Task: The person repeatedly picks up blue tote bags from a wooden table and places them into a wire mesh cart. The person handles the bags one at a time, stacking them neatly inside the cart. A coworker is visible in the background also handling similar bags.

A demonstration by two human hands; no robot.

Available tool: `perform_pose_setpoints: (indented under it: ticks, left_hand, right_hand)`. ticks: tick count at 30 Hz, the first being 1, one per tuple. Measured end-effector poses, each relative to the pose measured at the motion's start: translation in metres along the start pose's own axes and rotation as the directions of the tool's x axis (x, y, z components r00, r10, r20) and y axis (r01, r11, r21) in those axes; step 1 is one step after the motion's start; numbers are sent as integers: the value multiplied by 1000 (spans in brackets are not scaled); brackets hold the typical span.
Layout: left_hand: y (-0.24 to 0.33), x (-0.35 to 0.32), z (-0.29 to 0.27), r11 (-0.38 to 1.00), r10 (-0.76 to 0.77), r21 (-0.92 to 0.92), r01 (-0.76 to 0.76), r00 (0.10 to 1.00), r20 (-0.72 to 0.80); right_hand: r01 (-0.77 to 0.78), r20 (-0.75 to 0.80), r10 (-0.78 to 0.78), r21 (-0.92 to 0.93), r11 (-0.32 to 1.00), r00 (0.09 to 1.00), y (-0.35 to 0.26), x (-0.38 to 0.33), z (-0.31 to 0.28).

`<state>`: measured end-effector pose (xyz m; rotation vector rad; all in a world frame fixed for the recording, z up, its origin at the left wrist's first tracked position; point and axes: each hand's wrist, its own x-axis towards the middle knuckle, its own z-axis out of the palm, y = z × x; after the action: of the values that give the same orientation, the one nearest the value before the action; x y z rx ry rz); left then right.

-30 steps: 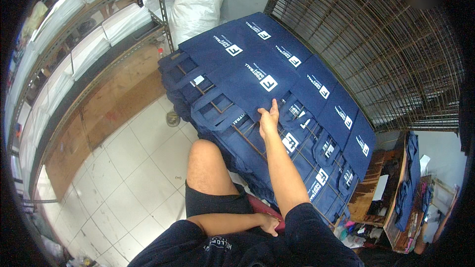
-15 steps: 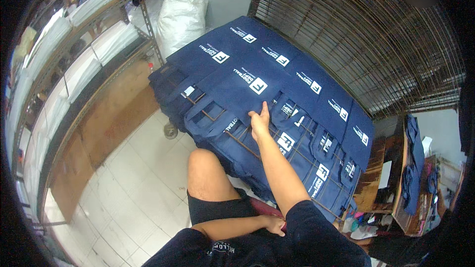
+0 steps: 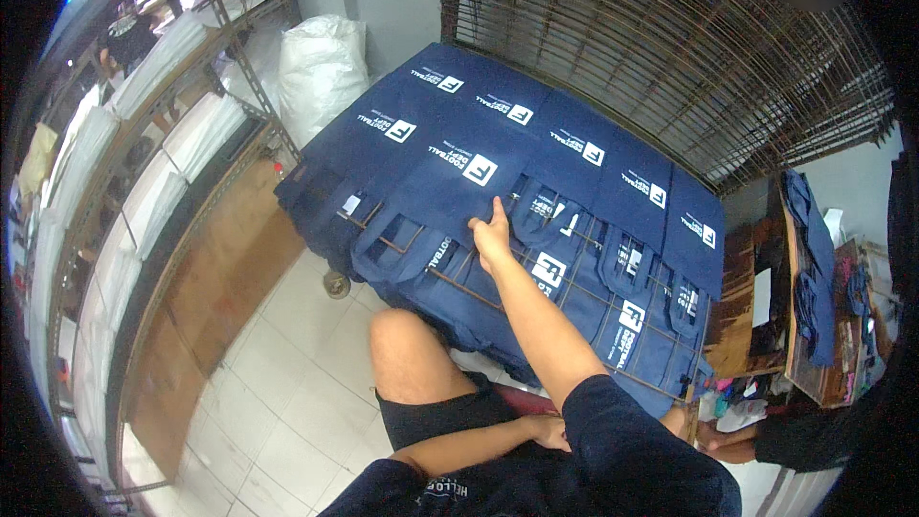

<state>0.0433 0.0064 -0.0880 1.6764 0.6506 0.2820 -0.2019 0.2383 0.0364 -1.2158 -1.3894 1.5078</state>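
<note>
Right hand (image 3: 493, 235): fingers together, flat on a navy tote bag (image 3: 450, 187) among rows laid over a wire rack (image 3: 536, 311). Left hand (image 3: 548, 429): at the lap, fingers' state cannot be told.

"What's to my left?"
"My metal shelving (image 3: 144, 153), stacked with folded white cloth, and a stuffed white sack (image 3: 321, 72) standing beside it on the tiled floor (image 3: 278, 402)."
"And ahead?"
"Wire racks (image 3: 670, 48) leaning against the wall."
</note>
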Motion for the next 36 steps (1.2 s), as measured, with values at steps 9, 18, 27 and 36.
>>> perform_pose_setpoints:
  ticks: [9,18,27,36]
  left_hand:
    - [2,0,1,985,171,0,-172,981,-86]
    - [9,-4,-7,997,45,63,-43,998,-45]
    - [38,-23,-21,976,-114,181,117,993,-29]
    - [72,-39,-45,948,-305,126,291,947,103]
  right_hand:
    - [-8,14,8,18,1000,1000,7,10,2]
    - [53,-93,-65,-133,990,994,-17,-10,-1]
    - [261,171,-243,-92,961,955,-57,-95,-110]
    - [151,89,-135,-206,967,987,-2,-206,-249]
